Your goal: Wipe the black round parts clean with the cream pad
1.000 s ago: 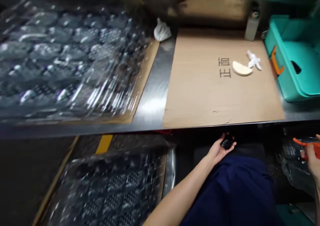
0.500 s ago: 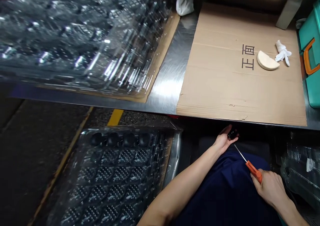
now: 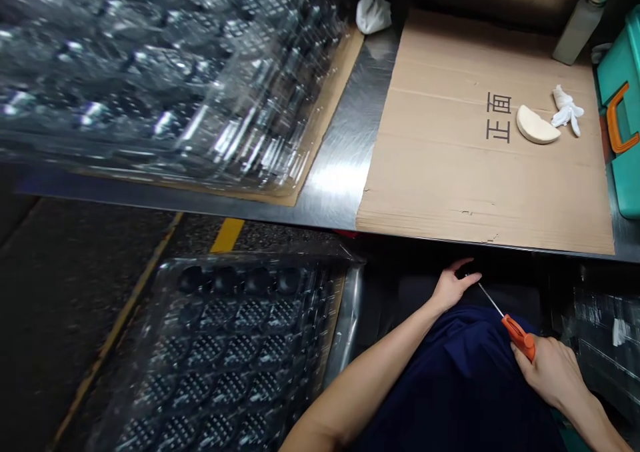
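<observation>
My right hand is wrapped around the orange handle of a utility knife. Its long, thin metal blade points up and left, with the tip close to my left thumb. My left hand is in front of the table edge, above my dark blue clothing, thumb and forefinger curved apart. The small black shiny part seen in that hand earlier is almost lost against the dark background; only a faint glint shows between the fingers.
Cardboard covers the metal table, with a cream half-round pad, crumpled white scrap, and bottle. A green box stands right. Clear plastic trays lie left; more trays sit below. A white bag lies behind.
My left hand has turned, so the black part hardly shows now. My right hand and the knife have shifted slightly right, the blade tip moving up and right near the left thumb.
</observation>
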### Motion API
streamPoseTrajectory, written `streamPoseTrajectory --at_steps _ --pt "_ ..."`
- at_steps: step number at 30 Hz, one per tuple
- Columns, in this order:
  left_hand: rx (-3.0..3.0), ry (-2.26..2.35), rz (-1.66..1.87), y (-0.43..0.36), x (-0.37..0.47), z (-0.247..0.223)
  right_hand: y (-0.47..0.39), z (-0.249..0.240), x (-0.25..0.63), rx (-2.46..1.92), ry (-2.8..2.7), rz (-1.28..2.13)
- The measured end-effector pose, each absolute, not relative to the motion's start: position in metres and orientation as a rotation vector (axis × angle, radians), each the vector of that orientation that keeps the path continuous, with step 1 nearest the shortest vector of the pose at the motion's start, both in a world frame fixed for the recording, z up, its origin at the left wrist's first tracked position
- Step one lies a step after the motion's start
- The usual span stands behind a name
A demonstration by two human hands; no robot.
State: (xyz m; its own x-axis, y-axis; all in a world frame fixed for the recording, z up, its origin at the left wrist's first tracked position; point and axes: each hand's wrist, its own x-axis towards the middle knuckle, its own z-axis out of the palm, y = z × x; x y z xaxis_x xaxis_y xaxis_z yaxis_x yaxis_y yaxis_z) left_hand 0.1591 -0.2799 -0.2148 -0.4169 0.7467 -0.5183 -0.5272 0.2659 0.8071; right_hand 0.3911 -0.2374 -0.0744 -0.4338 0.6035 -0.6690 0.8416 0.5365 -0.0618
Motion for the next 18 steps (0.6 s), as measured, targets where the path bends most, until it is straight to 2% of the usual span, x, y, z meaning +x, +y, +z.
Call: streamPoseTrajectory --at_steps 5,10,13,16,18 --pt "-0.215 1.204 1.487 -0.277 0.147 -0.213 -0.242 -0.086 0.392 1.105 2.192 -0.568" --pt "-0.238 1.163 1.443 -0.281 0.142 -0.206 -0.247 -0.091 0.386 1.149 2.21 -0.529" --pt "-0.251 1.193 1.41 -0.292 0.146 -0.202 -0.258 -0.085 0.388 1.201 2.286 -0.618" --pt "-0.259 1.252 1.351 -0.298 0.142 -0.201 -0.257 -0.083 0.396 1.396 2.496 -0.864" --pt "-0.223 1.256 1.256 -0.3 0.138 -0.199 -0.246 -0.086 0.411 1.765 2.65 -1.035"
